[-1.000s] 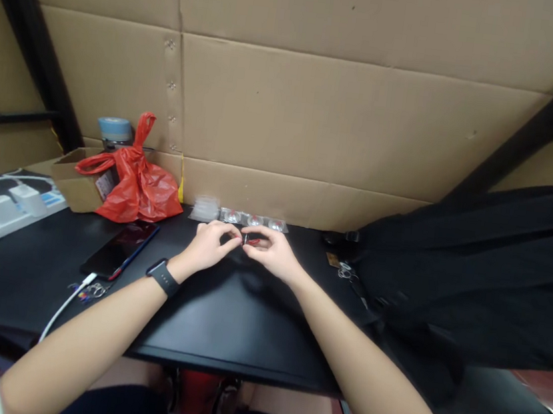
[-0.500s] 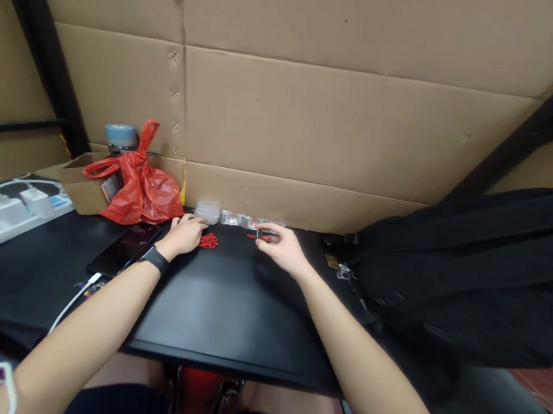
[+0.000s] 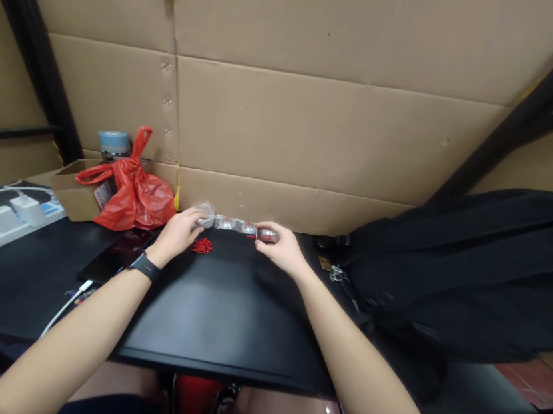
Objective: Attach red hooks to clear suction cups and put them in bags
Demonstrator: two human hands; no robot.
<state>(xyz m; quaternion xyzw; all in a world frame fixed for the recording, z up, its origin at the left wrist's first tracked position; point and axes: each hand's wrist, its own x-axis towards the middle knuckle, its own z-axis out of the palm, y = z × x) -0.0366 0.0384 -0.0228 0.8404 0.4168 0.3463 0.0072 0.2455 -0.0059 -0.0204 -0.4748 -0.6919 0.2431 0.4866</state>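
My left hand (image 3: 181, 235) is closed at the back of the black desk (image 3: 222, 321), its fingertips on some thin clear plastic (image 3: 206, 216); the exact kind is too blurred to tell. Just below those fingers lies a small bunch of red cord (image 3: 202, 245). My right hand (image 3: 282, 247) pinches a small red item (image 3: 253, 236) between thumb and fingers, most of it hidden by the hand. Between the two hands, a row of small clear packets (image 3: 227, 223) with round shapes inside runs along the wall; its right end sits behind my right fingers.
On the left are a tied red plastic bag (image 3: 139, 197), a cardboard box (image 3: 74, 192), a phone (image 3: 111, 260) with a white cable, and a power strip (image 3: 6, 227). Dark cloth (image 3: 475, 272) covers the right side, with keys (image 3: 336, 273) beside it. A cardboard wall (image 3: 286, 127) stands behind.
My left fingers have moved onto the clear plastic, which has shifted and tilted. My right hand stays near the packets with the red item. The camera view has shifted slightly.
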